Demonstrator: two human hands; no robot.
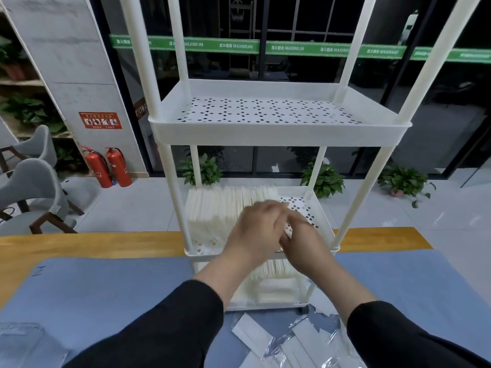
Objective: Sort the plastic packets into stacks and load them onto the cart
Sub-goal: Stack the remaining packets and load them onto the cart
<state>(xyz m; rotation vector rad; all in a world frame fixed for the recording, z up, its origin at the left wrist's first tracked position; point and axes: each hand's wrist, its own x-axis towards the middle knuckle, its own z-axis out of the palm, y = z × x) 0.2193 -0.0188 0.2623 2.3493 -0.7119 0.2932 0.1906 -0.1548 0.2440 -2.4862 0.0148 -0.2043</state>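
A white three-tier cart [279, 128] stands on the blue mat. Its middle shelf [322, 229] holds a row of upright white packets [218, 208] filling the left and centre. My left hand [255, 229] and right hand [303, 237] meet over that shelf at the row's right end, and white packets [288, 229] show between their fingers. Motion blur hides the exact grip. More packets [273, 272] sit on the bottom shelf. Loose white packets [292, 343] in clear wrap lie on the mat by my right forearm.
The cart's top shelf [265, 110] has only its perforated floor showing. A wooden table edge [79, 244] runs behind the blue mat [106, 288]. A clear plastic piece [24, 338] lies at the front left. Grey chairs [34, 187] and two red extinguishers [109, 167] stand beyond.
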